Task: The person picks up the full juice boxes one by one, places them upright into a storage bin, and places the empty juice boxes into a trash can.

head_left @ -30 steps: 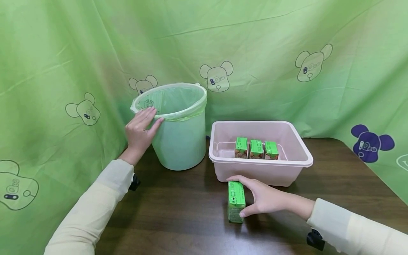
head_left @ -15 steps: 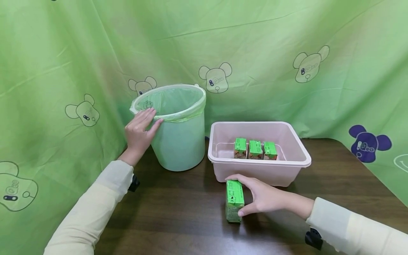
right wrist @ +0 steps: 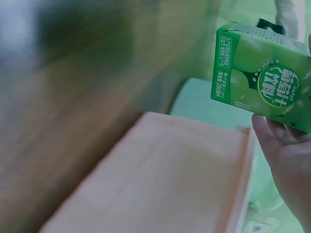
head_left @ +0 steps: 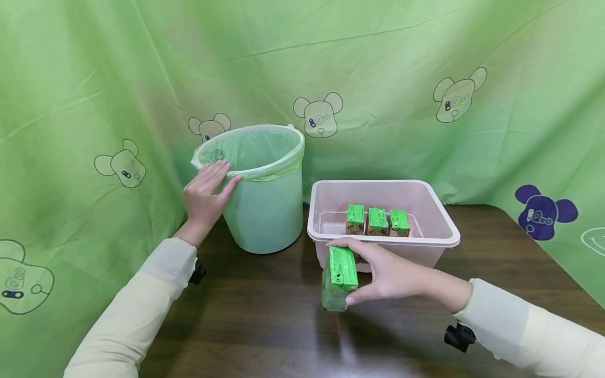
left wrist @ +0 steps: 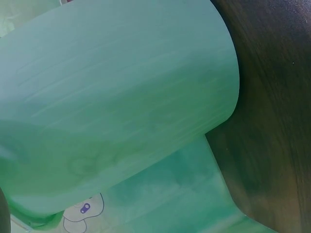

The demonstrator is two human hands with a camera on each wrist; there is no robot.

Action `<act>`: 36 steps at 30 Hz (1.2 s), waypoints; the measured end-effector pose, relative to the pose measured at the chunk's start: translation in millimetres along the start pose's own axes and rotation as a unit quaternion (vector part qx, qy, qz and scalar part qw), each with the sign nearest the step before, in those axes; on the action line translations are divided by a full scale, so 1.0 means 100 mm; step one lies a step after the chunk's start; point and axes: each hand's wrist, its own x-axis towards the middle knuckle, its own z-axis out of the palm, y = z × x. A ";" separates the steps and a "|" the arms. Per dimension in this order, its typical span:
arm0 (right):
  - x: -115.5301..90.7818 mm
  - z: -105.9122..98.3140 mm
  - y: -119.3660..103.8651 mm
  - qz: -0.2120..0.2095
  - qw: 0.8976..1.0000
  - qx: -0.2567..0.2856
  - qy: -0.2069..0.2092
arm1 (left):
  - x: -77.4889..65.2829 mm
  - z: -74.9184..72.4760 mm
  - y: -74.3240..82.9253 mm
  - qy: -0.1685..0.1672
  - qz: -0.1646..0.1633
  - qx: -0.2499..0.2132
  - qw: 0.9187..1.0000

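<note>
My right hand (head_left: 389,270) grips a green grape juice carton (head_left: 341,273) between thumb and fingers. The carton is lifted over the table, slightly tilted, just in front of the pink tub (head_left: 321,242). In the right wrist view the carton (right wrist: 265,73) shows its printed front and side, with the fingers beneath it. My left hand (head_left: 204,195) rests at the near-left rim of a pale green bin (head_left: 269,220), fingers fairly straight and thumb apart. The left wrist view is mostly filled by the bin's side (left wrist: 121,97).
Inside the tub stand three more green-topped juice cartons (head_left: 377,220). A light green bag lines the bin and folds over its rim. Behind the dark wooden table (head_left: 255,320) hangs a green curtain (head_left: 378,63) printed with mouse-like heads.
My right hand has raised the juice carton off the table and moved it slightly left and toward the tub, tilting it. My left hand has stayed at the bin's rim.
</note>
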 end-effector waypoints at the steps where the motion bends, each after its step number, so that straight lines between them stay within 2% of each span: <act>1: 0.02 -0.02 -0.03 -0.007 1.000 -0.005 0.004 | 0.00 0.00 0.00 -0.001 0.000 0.001 1.000; 5: 0.13 -0.14 -0.15 -0.011 0.997 -0.072 0.039 | 0.00 0.00 0.01 0.000 -0.001 0.002 1.000; 7: 0.19 -0.19 -0.21 -0.002 0.995 -0.077 0.055 | 0.00 0.00 0.02 0.001 -0.001 0.003 1.000; 11: 0.31 -0.30 -0.30 -0.008 0.995 -0.063 0.078 | 0.00 0.02 0.03 0.001 -0.003 0.000 1.000; 15: 0.48 -0.42 -0.35 -0.066 0.992 -0.048 0.091 | 0.01 0.05 0.04 -0.001 -0.001 0.000 1.000; 18: 0.60 -0.50 -0.38 -0.089 0.990 -0.042 0.103 | 0.01 0.06 0.04 0.000 0.002 0.000 1.000; 25: 0.92 -0.68 -0.51 -0.100 0.982 -0.040 0.156 | 0.02 0.07 0.03 0.001 0.002 -0.003 1.000; 36: 1.49 -0.86 -0.67 -0.141 0.968 -0.022 0.208 | 0.00 0.05 0.03 0.000 -0.003 -0.002 1.000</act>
